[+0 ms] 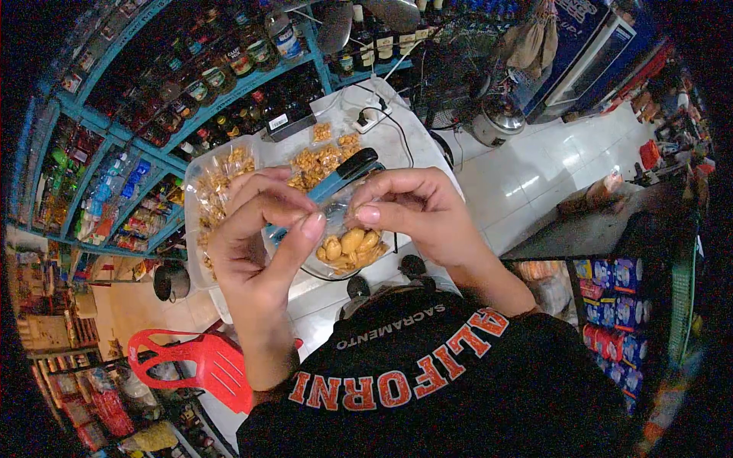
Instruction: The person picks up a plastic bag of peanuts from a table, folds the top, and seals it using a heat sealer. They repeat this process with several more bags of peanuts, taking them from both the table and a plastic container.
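hands (259,229) (416,210) grip nut bag (353,246), stapler (343,177) slanting up-right

A small grocery shop: blue shelves (114,130) stacked with bottles (229,61) and packets, a drinks fridge (588,53) far right, stocked racks (618,305) near right.

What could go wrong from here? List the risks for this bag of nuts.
1. The bag of nuts is pinched only at its top by the left hand and right hand; a slip could spill nuts onto the table.
2. The blue stapler sits right behind both hands, so a fingertip could get nipped.
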Demonstrator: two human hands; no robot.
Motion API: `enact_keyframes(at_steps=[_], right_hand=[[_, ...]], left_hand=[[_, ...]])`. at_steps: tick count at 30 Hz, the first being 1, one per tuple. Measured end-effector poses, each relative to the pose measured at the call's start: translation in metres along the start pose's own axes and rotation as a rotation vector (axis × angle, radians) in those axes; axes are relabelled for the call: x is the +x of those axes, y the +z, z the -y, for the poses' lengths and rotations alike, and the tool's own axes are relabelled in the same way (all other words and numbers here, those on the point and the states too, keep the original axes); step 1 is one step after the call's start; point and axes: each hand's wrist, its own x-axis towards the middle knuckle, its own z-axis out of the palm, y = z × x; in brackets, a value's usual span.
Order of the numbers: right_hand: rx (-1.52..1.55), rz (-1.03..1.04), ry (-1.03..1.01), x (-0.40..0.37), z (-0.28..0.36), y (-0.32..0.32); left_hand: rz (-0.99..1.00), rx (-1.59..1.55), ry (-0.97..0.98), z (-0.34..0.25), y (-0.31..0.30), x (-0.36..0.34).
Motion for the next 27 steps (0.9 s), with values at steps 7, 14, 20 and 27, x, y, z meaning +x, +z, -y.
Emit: enact_keyframes(at_steps=[7, 14, 20, 27], right_hand=[[0.124, 0.06, -0.048, 0.003, -0.008, -0.005], [0.18, -0.252, -0.106, 0.007, -0.025, -0.034], [0.096, -0.453, -0.08, -0.009, -0.058, -0.081], [-0.103, -0.702, 0.019, -0.026, -0.049, -0.092]], left_hand=[[0.037, -0.008, 0.076, 0.0, -0.002, 0.005], [-0.103, 0.311, 0.078, 0.037, -0.033, 0.036], [0.037, 0.696, -0.056, 0.197, -0.072, 0.06], [0.18, 0.692, -0.388, 0.338, -0.089, 0.059]])
